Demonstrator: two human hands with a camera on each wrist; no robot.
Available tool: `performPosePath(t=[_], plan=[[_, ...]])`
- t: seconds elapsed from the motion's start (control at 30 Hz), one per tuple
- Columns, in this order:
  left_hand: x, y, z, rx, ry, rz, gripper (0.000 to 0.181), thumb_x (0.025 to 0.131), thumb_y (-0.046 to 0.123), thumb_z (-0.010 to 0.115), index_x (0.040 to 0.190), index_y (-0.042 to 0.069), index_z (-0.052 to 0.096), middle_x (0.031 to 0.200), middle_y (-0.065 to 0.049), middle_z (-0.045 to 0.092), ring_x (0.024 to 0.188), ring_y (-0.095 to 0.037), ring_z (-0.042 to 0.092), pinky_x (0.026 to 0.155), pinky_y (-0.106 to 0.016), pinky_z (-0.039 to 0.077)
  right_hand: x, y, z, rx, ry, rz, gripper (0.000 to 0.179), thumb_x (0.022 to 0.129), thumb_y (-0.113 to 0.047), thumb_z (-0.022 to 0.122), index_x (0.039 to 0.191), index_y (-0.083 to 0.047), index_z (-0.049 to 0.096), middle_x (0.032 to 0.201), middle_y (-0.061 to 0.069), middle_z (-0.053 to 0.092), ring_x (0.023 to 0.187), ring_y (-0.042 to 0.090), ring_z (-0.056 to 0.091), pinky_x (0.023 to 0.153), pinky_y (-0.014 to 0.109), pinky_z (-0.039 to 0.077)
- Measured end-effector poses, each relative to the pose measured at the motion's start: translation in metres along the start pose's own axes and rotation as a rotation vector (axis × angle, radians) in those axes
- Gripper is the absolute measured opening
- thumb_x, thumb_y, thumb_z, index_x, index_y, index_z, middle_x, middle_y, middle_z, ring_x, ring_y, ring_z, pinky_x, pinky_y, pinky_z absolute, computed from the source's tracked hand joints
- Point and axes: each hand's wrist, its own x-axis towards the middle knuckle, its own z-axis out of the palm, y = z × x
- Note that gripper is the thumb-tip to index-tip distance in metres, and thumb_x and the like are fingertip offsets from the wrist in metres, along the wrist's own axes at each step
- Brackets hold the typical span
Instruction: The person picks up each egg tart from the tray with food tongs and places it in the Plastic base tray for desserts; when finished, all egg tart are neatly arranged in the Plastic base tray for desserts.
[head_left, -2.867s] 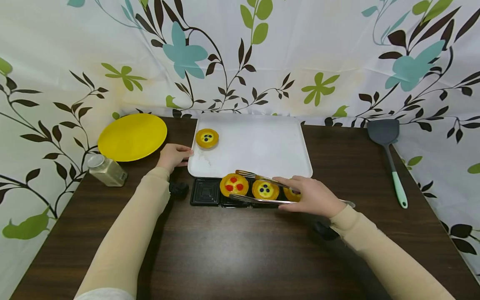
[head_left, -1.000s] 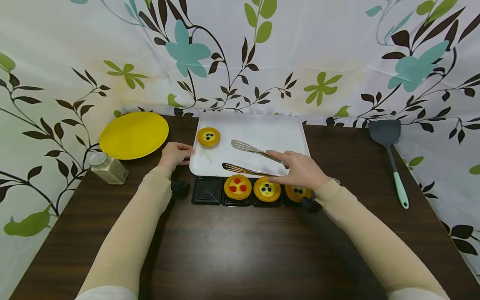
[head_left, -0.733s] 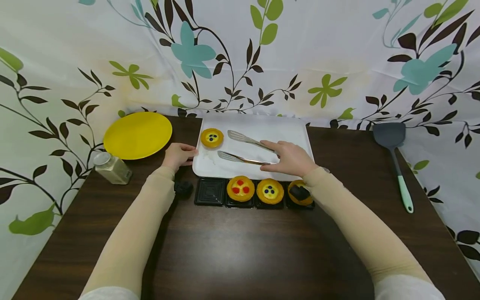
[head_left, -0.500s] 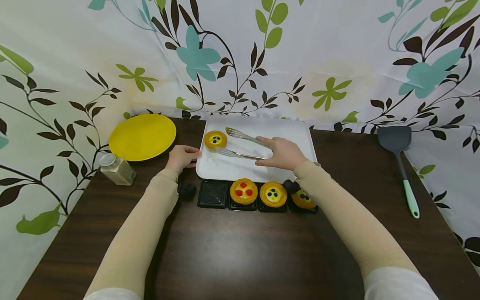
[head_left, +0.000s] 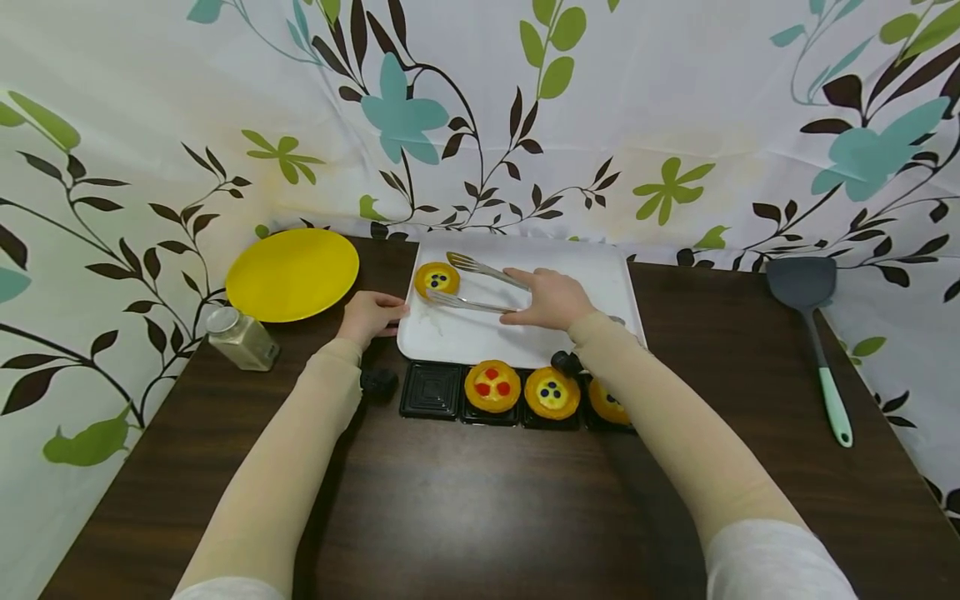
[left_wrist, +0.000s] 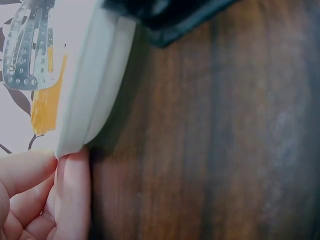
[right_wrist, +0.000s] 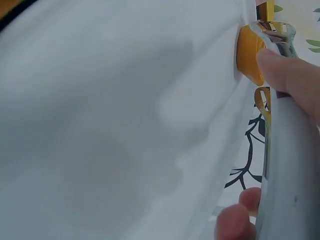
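My left hand (head_left: 371,317) pinches the left edge of a white tray (head_left: 480,340) between thumb and fingers, as the left wrist view also shows. Over the tray, my right hand (head_left: 551,300) holds metal tongs (head_left: 489,271), thumb on one arm and fingers on the other. The tongs' arms stand spread apart. Their slotted heads lie beside a tart (head_left: 437,280) with dark berries at the tray's left side; the nearer head overlaps the tart's front edge. In the right wrist view the tart (right_wrist: 248,52) shows between the two heads, partly hidden by the thumb.
In front of the tray sits a row of black square holders (head_left: 431,390). They bear a red-topped tart (head_left: 492,386), a berry tart (head_left: 552,393) and another (head_left: 606,406) partly behind my right sleeve. A yellow plate (head_left: 292,275), a jar (head_left: 242,339) and a spatula (head_left: 813,333) lie around.
My right hand has carried the tongs from the holders up over the tray and left to the tart on it. The left hand keeps its grip on the tray edge.
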Motion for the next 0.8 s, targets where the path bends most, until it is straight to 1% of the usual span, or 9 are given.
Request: performPosePath(t=[0.2,0.33,0.4,0.47,0.53,0.67,0.77,0.8], plan=[[-0.001,-0.001,0.000,0.009,0.002,0.011,0.035,0.094,0.015,0.060,0.123,-0.004,0.060,0.125,-0.021,0.057,0.110,-0.030,0.060,0.081,-0.032,0.056,0.005,-0.003,0.000,-0.001,-0.028,0.008,0.087,0.076,-0.059,0.070,0.148,-0.025,0.035,0.128,0.019,0.056,0.099,0.033,0.060,0.081,0.047,0.054],[0.001,-0.001,0.000,0.020,0.008,0.006,0.036,0.094,0.016,0.060,0.124,-0.003,0.060,0.125,-0.020,0.057,0.109,-0.029,0.060,0.081,-0.032,0.056,0.005,-0.003,-0.001,0.038,-0.033,0.005,0.083,0.077,-0.055,0.070,0.147,-0.024,0.037,0.130,0.019,0.055,0.107,0.034,0.058,0.086,0.047,0.052],[0.001,0.000,0.001,0.023,0.007,-0.004,0.035,0.094,0.017,0.060,0.124,-0.002,0.060,0.125,-0.019,0.057,0.109,-0.029,0.060,0.082,-0.032,0.056,0.003,-0.002,-0.001,0.063,-0.029,0.001,0.081,0.079,-0.053,0.070,0.146,-0.023,0.038,0.130,0.019,0.056,0.108,0.033,0.058,0.086,0.047,0.052],[0.001,0.001,0.000,0.024,0.003,-0.008,0.036,0.094,0.017,0.060,0.125,-0.002,0.059,0.125,-0.019,0.057,0.109,-0.029,0.060,0.083,-0.032,0.056,0.000,0.000,-0.001,0.082,-0.019,-0.008,0.079,0.079,-0.051,0.071,0.146,-0.023,0.039,0.127,0.018,0.058,0.104,0.031,0.058,0.084,0.045,0.052],[0.000,0.001,0.000,0.021,-0.003,-0.009,0.037,0.094,0.017,0.060,0.125,-0.002,0.059,0.125,-0.019,0.057,0.109,-0.029,0.060,0.083,-0.032,0.056,-0.005,0.001,-0.001,0.098,-0.006,-0.022,0.079,0.080,-0.050,0.071,0.146,-0.022,0.039,0.121,0.017,0.061,0.093,0.028,0.059,0.077,0.041,0.052],[0.000,0.000,-0.001,0.013,-0.013,-0.002,0.037,0.094,0.017,0.060,0.125,-0.002,0.059,0.127,-0.020,0.056,0.111,-0.029,0.059,0.081,-0.030,0.056,-0.017,0.002,-0.001,0.112,0.025,-0.056,0.078,0.079,-0.049,0.071,0.145,-0.022,0.041,0.104,0.014,0.065,0.075,0.023,0.052,0.065,0.035,0.046],[0.002,0.000,-0.002,0.012,-0.017,0.001,0.037,0.094,0.017,0.060,0.125,-0.002,0.059,0.127,-0.020,0.056,0.112,-0.029,0.059,0.080,-0.030,0.057,-0.028,0.002,-0.001,0.110,0.043,-0.075,0.078,0.079,-0.050,0.072,0.145,-0.022,0.042,0.093,0.012,0.065,0.071,0.021,0.050,0.061,0.032,0.044],[0.002,-0.001,-0.002,0.011,-0.019,0.002,0.037,0.094,0.017,0.060,0.125,-0.002,0.059,0.127,-0.020,0.056,0.112,-0.029,0.059,0.080,-0.030,0.057,-0.032,0.002,-0.001,0.111,0.046,-0.079,0.077,0.079,-0.050,0.072,0.145,-0.022,0.042,0.092,0.012,0.064,0.071,0.021,0.050,0.061,0.032,0.044]])
